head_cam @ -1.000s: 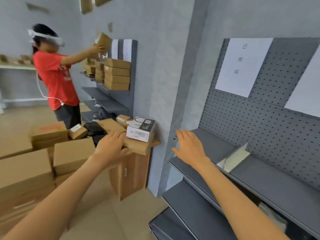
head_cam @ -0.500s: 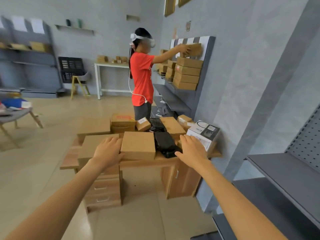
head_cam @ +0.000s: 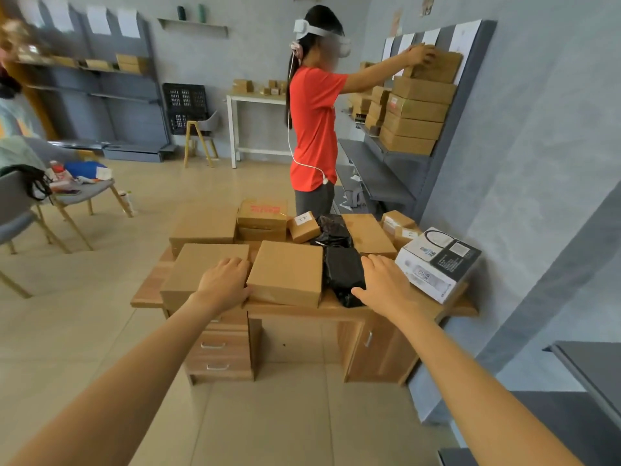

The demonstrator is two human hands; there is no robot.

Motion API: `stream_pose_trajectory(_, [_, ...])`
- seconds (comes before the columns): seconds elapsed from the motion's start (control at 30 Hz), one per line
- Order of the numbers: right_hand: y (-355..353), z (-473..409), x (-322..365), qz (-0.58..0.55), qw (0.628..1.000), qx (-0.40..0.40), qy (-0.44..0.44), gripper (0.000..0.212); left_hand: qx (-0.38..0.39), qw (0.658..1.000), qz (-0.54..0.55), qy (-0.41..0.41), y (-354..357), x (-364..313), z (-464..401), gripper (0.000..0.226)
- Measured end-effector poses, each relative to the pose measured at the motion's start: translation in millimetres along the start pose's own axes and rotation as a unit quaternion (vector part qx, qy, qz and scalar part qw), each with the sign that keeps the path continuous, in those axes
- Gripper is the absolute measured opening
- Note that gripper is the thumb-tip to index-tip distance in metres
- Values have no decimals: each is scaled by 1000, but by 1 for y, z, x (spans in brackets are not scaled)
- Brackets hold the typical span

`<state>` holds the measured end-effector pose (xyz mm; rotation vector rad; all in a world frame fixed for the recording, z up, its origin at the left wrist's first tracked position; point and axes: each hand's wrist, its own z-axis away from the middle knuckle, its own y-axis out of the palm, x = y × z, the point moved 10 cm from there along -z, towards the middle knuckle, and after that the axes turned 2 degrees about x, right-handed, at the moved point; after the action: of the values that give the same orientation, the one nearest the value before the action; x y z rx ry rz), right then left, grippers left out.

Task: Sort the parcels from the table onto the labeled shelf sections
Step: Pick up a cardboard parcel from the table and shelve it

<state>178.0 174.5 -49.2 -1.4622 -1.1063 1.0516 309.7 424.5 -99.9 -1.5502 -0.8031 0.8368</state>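
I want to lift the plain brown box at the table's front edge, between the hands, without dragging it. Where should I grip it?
Probably by its two side edges, one hand each side. The plain brown box lies flat, wide and shallow; the left hand is already beside its left edge, and the black bag crowds its right.

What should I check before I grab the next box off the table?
1. Left hand empty and free: ok, fingers open beside the middle box.
2. Right hand empty and free: ok, open past the black bag.
3. Middle box has nothing stacked on it: ok.
4. Middle box sits fully on the table: ok.
5. Its label says which shelf: cannot tell, no label shows.
6. Person in the red shirt stands clear: ok, behind the table, facing another shelf.
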Motion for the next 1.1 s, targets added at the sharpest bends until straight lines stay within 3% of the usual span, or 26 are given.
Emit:
stream_pose_trajectory(0.4, [81, -99, 25, -22, 999, 47, -15, 68, 70, 997, 9, -34, 78, 58, -74, 59])
stream_pose_trajectory(0.67, [196, -163, 30, -62, 984, 159, 58, 65, 180, 982, 58, -3, 173, 77, -155, 49])
stream_pose_trajectory(0.87, [266, -187, 26, -96, 958, 240, 127, 59, 221, 974, 52, -5, 221, 87, -202, 43])
stream_pose_trajectory(1.1, [317, -187, 17, -183, 907, 301, 231, 55, 248, 968, 29, 2, 247, 92, -225, 83])
